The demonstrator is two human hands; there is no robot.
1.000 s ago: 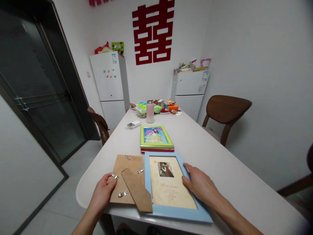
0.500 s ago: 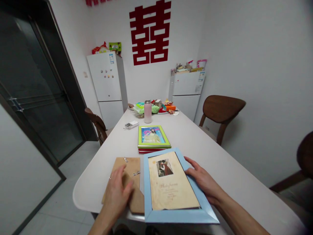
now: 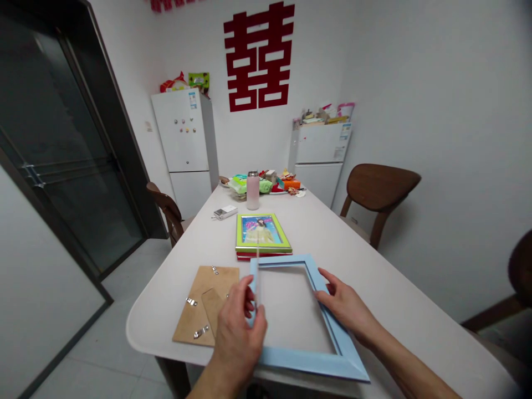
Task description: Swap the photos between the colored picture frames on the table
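A light blue picture frame [image 3: 307, 363] lies at the near edge of the table, its opening showing bare tabletop. Along the frame's right side, my right hand [image 3: 347, 307] is closed, thumb on top and fingers around the outer edge. My left hand [image 3: 241, 327] pinches a thin sheet [image 3: 258, 266] that stands upright, seen edge-on, over the frame's left side; its faces are hidden. To the left lies a brown backing board [image 3: 193, 321] with metal clips and a stand flap, partly covered by my left hand.
Beyond the blue frame is a stack of frames, with a green picture frame [image 3: 263, 249] on top. Farther back are a small white device [image 3: 225, 212], a pink bottle [image 3: 252, 191] and several snack packs [image 3: 291, 184]. Chairs [image 3: 380, 185] flank the white table [image 3: 153, 327].
The printed paper insert no longer shows inside the blue frame. My left hand has moved right from the backing board and now holds a thin sheet on edge. My right hand stays on the frame.
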